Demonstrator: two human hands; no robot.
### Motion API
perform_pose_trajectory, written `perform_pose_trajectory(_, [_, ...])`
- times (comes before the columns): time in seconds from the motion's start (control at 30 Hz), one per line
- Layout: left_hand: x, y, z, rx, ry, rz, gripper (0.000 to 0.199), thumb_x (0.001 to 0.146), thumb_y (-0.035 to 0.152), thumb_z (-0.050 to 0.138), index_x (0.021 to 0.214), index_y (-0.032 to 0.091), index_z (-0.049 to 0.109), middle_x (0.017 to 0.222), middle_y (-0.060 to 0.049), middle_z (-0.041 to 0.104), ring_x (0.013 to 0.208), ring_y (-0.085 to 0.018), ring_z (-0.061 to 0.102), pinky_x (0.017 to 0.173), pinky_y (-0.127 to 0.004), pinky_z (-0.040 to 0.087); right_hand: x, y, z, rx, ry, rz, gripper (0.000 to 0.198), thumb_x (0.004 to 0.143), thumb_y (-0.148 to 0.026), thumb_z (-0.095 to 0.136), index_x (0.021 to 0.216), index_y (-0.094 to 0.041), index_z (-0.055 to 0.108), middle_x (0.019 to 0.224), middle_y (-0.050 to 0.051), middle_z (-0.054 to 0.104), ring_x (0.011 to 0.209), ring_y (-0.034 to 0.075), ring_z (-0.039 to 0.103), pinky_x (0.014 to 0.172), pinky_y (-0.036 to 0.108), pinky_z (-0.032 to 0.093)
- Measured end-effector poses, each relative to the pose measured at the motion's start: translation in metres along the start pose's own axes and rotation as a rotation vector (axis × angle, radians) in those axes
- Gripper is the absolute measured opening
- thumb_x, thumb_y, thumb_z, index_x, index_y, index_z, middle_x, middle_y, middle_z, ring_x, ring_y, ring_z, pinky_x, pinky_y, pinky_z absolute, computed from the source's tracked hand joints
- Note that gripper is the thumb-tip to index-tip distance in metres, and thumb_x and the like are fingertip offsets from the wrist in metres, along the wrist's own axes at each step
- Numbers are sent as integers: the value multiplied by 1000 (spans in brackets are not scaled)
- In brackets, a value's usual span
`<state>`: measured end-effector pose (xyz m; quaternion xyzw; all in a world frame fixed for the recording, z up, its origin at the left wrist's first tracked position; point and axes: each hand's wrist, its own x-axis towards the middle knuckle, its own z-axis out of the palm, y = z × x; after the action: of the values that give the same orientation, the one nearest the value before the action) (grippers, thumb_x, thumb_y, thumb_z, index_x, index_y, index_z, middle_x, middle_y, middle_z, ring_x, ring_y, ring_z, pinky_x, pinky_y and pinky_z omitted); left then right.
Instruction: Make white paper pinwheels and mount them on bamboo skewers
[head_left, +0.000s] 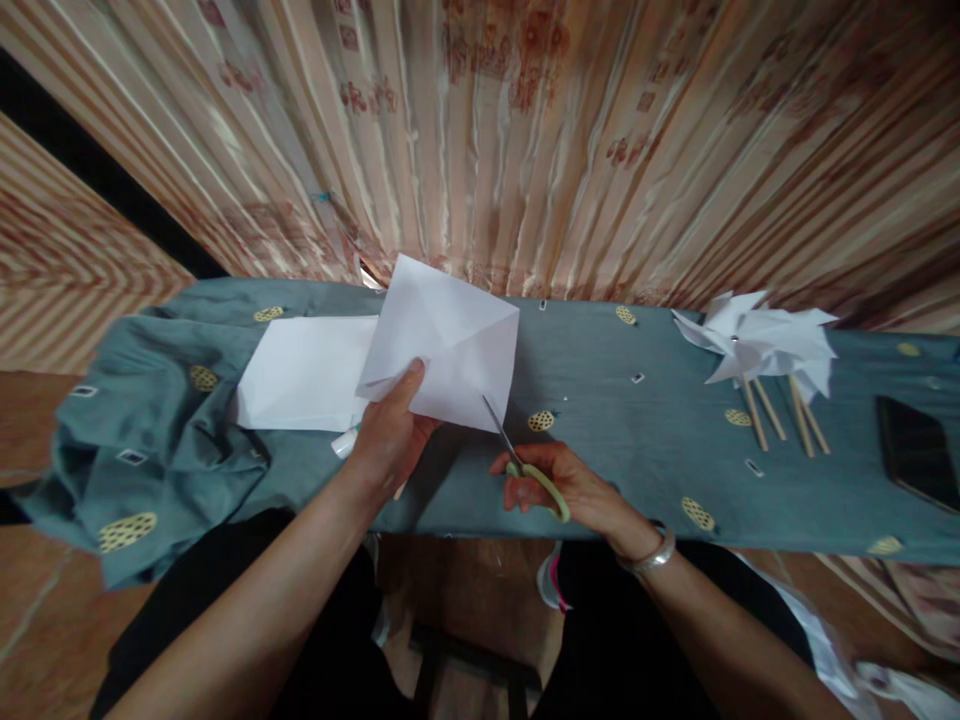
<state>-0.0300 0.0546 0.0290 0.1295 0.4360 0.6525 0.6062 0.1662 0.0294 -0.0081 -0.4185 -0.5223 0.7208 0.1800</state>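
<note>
My left hand (394,430) pinches a square sheet of white paper (450,335) by its lower left edge, thumb on top. Diagonal creases cross the sheet, which is held up above the table. In my right hand (559,480) is a pair of scissors (536,475) with pale green handles. Their blades point up and left and meet the paper at its lower right corner. A stack of white paper (307,372) lies to the left, partly behind the held sheet. Beside my left wrist a small white tube-like item (345,442) is partly hidden.
Several white paper pinwheels (772,340) on wooden sticks lie at the right of the table. Farther right is a dark phone (916,450). A grey-green cloth (630,430) covers the narrow table and bunches up at the left. A pleated curtain (480,150) hangs close behind.
</note>
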Motion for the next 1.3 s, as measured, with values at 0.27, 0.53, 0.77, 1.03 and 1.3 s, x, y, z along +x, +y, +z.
perform_pose_trajectory(0.27, [-1,2,0,9,-2,-1,19,87,14,58,104,18,66,90,-1,74,73,-12,68,68,-22,57,2,-1,2,89,-1,37,55,57,-57,81,87,-15,63,60,-4,62,50,7,54,49,21,45])
perform_pose_trajectory(0.53, [1,2,-1,10,14,19,25,85,14,61,109,19,66,96,-3,74,84,-14,70,72,-23,56,6,6,3,192,17,71,51,57,-54,83,85,-15,63,57,-4,63,48,7,56,46,18,43])
perform_pose_trajectory(0.77, [1,2,1,-9,34,38,21,85,11,59,103,18,68,100,-3,74,98,-16,67,79,-22,55,6,6,4,190,27,68,48,55,-49,85,82,-16,64,55,-6,61,45,6,54,44,19,43])
perform_pose_trajectory(1.03, [-2,-6,-1,20,-51,-3,23,85,13,59,107,14,65,96,-5,74,97,-18,68,92,-31,52,4,-1,4,141,36,41,52,52,-52,85,81,-15,63,57,-4,62,49,8,56,48,20,45])
perform_pose_trajectory(1.3, [-3,-10,-3,43,-68,-31,21,84,19,62,103,13,66,102,-8,73,103,-21,66,93,-32,50,4,0,3,118,52,14,48,55,-52,84,80,-15,64,56,-4,62,46,7,53,45,19,43])
